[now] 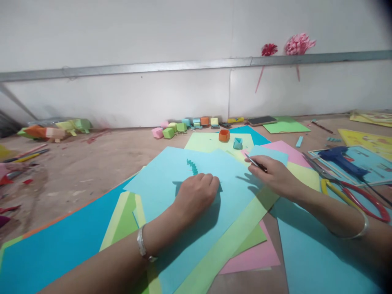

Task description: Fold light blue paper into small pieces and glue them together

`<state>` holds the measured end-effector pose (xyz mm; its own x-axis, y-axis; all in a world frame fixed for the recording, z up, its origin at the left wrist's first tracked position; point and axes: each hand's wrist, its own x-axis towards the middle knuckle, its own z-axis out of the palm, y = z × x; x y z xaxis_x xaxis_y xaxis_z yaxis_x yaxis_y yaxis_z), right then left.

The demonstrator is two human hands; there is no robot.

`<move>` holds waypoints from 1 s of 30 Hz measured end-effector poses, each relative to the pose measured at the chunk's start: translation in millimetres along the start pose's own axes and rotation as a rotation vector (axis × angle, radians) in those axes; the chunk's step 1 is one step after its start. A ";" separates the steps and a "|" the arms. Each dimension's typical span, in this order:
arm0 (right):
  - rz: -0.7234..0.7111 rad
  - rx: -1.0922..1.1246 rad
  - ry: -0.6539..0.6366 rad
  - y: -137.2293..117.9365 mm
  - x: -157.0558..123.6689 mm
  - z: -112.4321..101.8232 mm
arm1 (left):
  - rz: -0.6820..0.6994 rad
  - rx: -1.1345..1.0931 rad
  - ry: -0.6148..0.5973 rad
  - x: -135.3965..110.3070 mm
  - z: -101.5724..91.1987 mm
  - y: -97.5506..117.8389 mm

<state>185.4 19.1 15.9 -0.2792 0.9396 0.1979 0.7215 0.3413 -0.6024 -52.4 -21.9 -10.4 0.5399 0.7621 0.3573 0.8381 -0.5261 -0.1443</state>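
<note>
My left hand point(197, 192) is closed, knuckles up, low over a light blue sheet of paper point(162, 171). Dark teal edges show on both sides of it, and what its fingers hold is hidden. Just beyond the knuckles lies a small zigzag piece of teal paper point(192, 166). On the right, my right hand point(272, 173) is closed round a slim pointed tool point(256, 162) with a metallic tip and dark body, the tip aimed up and left. It casts a shadow on the sheet.
Small folded paper boxes point(204, 121) line the wall, with an orange open box point(224, 135) and a blue one point(238, 143) nearer. Scissors point(352, 194) and a blue glue gun point(339, 159) lie at right. Coloured sheets overlap below; paper flowers point(298, 44) hang on the rail.
</note>
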 end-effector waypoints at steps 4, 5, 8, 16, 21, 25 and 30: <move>0.232 0.482 -0.284 -24.2 -13.2 -1.7 | -0.206 -0.290 0.166 1.3 -18.2 4.4; 0.264 0.588 -0.360 -28.9 -16.8 -1.0 | -0.268 -0.428 0.147 2.9 -22.9 5.4; 0.286 0.695 -0.495 -37.8 -24.8 2.9 | -0.437 -0.779 0.001 8.6 -31.4 7.0; 0.367 0.632 -0.394 -41.5 -27.2 10.5 | -0.692 -1.324 -0.379 12.7 -30.4 7.1; 0.370 0.570 -0.248 -34.5 -21.2 6.5 | -0.810 -1.483 -0.541 13.1 -30.2 -2.5; 0.347 0.507 -0.171 -23.4 -14.9 4.0 | -0.755 -1.388 -0.483 14.7 -27.4 -11.3; 0.277 0.432 -0.161 -20.7 -14.2 2.4 | -0.650 -1.314 -0.431 14.0 -29.4 -8.6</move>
<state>172.9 -1.4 23.7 -0.2334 0.9657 -0.1137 0.4652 0.0082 -0.8852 -54.4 -17.8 23.0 0.2936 0.9118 -0.2872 0.3962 0.1573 0.9046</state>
